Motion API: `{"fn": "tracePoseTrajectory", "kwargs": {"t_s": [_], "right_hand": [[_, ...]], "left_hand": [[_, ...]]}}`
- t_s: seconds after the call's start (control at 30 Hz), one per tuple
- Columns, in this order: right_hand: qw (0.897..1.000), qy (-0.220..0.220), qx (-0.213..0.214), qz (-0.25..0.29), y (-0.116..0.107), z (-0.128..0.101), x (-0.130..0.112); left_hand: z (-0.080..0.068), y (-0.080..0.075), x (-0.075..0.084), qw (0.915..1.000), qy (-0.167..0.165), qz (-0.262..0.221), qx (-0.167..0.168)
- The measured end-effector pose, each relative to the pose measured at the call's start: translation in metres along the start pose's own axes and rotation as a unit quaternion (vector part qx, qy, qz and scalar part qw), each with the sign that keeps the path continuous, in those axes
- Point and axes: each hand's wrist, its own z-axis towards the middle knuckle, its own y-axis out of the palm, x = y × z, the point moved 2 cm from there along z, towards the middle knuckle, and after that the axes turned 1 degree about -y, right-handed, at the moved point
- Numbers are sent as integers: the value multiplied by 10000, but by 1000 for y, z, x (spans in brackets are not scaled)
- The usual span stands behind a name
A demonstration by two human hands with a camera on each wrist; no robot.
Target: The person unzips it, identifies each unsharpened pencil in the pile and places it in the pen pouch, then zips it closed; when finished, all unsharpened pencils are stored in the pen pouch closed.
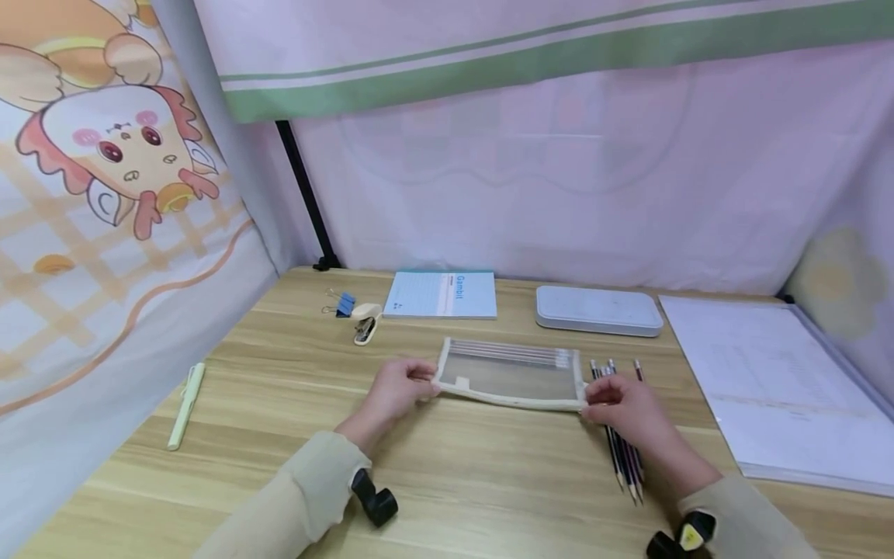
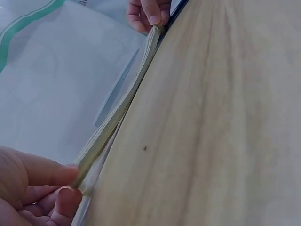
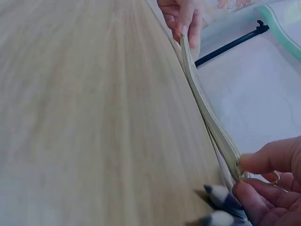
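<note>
A see-through mesh zip pouch [image 1: 510, 373] with cream edging lies in front of me, a few thin sticks showing along its far side. My left hand [image 1: 398, 392] pinches its near left corner between thumb and fingers. At the near right corner my right hand [image 1: 625, 407] pinches the zip end. Both wrist views show the cream zip edge [image 2: 113, 120] stretched between the two hands. Under and beside my right hand lie several dark pencils [image 1: 618, 450], points toward me; the hand partly hides them. Two pencil tips [image 3: 218, 195] appear close to that hand in the right wrist view.
Behind the pouch lie a blue notebook [image 1: 440, 295] and a white case [image 1: 598, 310]. A small stapler [image 1: 366, 326] and blue binder clip [image 1: 345, 304] sit at the back left. At left is a pale green pen [image 1: 186, 406]; at right, white papers [image 1: 803, 388].
</note>
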Motion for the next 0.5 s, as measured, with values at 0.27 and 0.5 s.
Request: {"fn": "tracePoseTrajectory", "kwargs": {"t_s": [0.27,0.5], "right_hand": [[9984,-202,-199,-494,2,3,-3],[9979,-281,-343,-477,1,3,-5]], "left_hand": [[3,0,0,9986,94,519,-43],[4,-1,0,9983,158,536,-155]]}}
